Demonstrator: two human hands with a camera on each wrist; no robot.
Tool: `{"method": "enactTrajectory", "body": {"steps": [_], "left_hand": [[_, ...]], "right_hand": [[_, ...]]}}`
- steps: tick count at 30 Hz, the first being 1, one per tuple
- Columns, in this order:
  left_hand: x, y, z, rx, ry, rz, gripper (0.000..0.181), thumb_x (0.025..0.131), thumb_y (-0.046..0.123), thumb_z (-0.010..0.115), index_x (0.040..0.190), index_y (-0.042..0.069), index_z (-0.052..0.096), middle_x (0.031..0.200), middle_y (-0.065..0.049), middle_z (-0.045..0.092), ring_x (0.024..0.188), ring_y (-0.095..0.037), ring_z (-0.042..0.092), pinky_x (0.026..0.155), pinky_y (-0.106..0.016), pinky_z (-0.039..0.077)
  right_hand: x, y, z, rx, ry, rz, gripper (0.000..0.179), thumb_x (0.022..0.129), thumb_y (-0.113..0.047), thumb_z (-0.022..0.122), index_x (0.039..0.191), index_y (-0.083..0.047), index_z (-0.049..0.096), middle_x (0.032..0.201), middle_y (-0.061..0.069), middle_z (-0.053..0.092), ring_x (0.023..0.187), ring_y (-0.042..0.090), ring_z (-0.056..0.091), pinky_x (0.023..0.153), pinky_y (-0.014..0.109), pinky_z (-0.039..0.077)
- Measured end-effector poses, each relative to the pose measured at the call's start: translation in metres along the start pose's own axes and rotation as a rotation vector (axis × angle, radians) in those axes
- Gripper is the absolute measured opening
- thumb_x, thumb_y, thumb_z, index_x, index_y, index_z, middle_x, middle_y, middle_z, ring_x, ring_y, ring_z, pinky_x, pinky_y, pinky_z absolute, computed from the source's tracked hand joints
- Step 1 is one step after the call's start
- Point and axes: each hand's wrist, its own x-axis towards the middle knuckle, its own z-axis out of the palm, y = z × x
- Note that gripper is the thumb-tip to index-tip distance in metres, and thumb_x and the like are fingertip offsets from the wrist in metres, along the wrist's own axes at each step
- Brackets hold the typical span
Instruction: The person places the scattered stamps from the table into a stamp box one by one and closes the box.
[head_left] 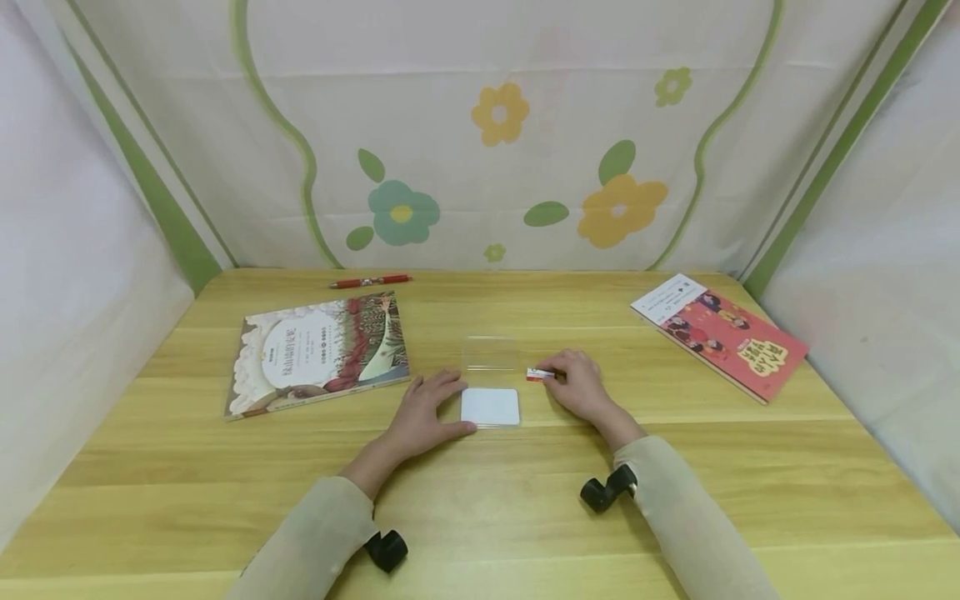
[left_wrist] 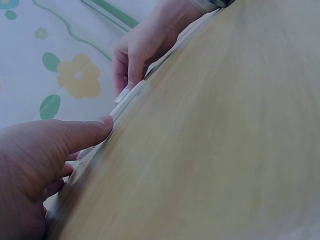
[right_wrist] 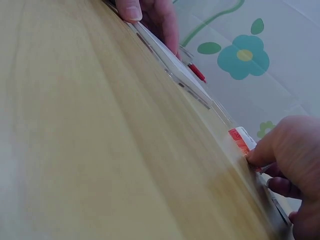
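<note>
A shallow clear plastic box [head_left: 491, 408] with a white, round-cornered face lies flat on the table. Its thin transparent lid [head_left: 489, 353] lies just behind it. My left hand [head_left: 422, 419] holds the box at its left end, thumb at the near corner and a finger at the far corner. To the right of the box, my right hand [head_left: 579, 385] pinches a small flat red-and-white piece [head_left: 538, 375] near the tabletop, apart from the box. Red print shows on this piece [right_wrist: 241, 141] in the right wrist view; the fingers cover its other end.
A picture book [head_left: 315, 354] lies at the left, with a red pen [head_left: 371, 282] behind it. A red booklet with a white band [head_left: 723, 333] is at the right. Floral cloth [head_left: 465, 167] hangs at the table's back edge, and pale cloth rises at both sides.
</note>
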Motion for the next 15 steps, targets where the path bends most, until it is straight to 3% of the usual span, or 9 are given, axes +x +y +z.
{"method": "enactTrajectory", "body": {"steps": [15], "left_hand": [[-0.0003, 0.0011, -0.0016, -0.009, -0.002, 0.000, 0.062, 0.071, 0.041, 0.067, 0.120, 0.007, 0.051, 0.129, -0.007, 0.040, 0.123, -0.022, 0.026, 0.100, -0.046, 0.008]], "right_hand": [[0.0001, 0.0010, 0.0008, 0.043, 0.009, 0.002, 0.016, 0.074, -0.005, 0.062, 0.089, -0.009, 0.065, 0.088, 0.003, 0.058, 0.082, 0.020, 0.045, 0.079, 0.044, 0.028]]}}
